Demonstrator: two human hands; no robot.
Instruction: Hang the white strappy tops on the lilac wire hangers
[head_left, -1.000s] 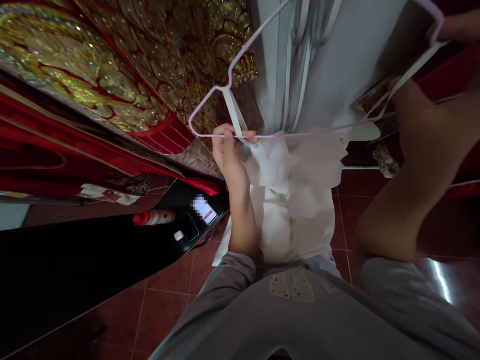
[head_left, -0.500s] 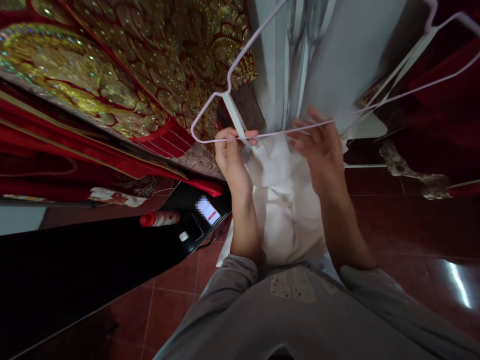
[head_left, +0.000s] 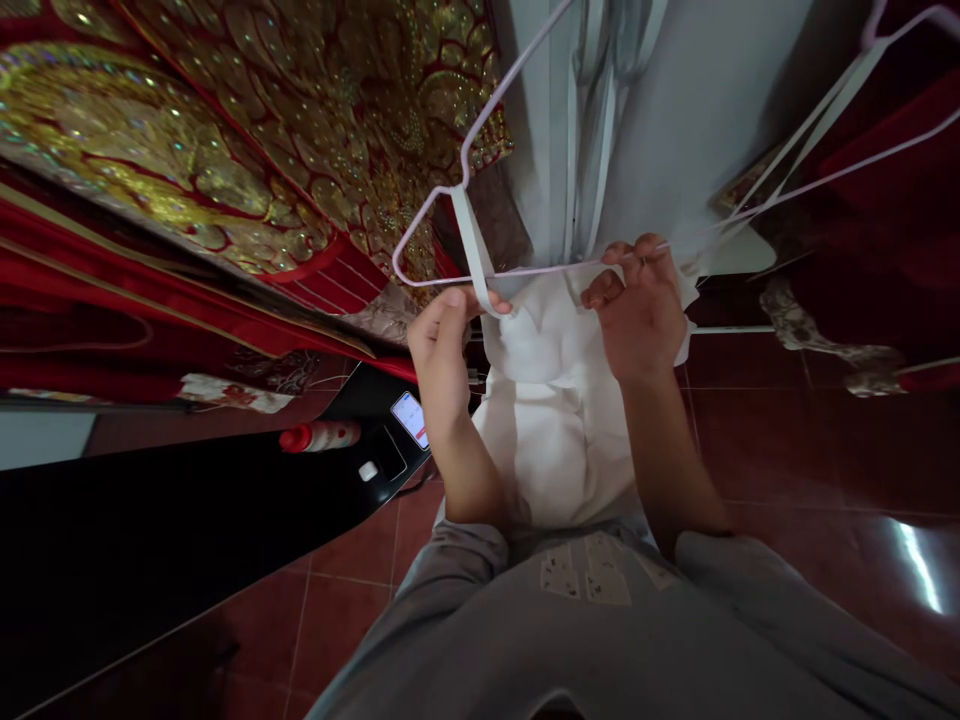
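Note:
A thin lilac clothes hanger (head_left: 525, 271) crosses in front of me, its lower bar running between and past my hands. A white dress (head_left: 562, 420) hangs beneath it. One white strap (head_left: 470, 235) loops over the hanger's left notch, and other straps (head_left: 817, 125) hang from the right notch. My left hand (head_left: 446, 340) is closed, its fingertips pinching the lower end of the left strap just below the bar. My right hand (head_left: 641, 310) has its fingers curled at the bar, palm toward me, by the dress's right side.
Red and gold sequinned garments (head_left: 262, 170) hang close on the left; dark red clothing (head_left: 885, 250) hangs at right. A black table (head_left: 187, 510) at lower left carries a red-capped bottle (head_left: 319, 436), phones (head_left: 409, 418) and a small white case (head_left: 367, 471). Red tiles (head_left: 352, 590) cover the floor.
My left hand has moved slightly left and down, drawing the strap below the bar. My right hand has stopped its blurred motion and curled its fingers at the bar.

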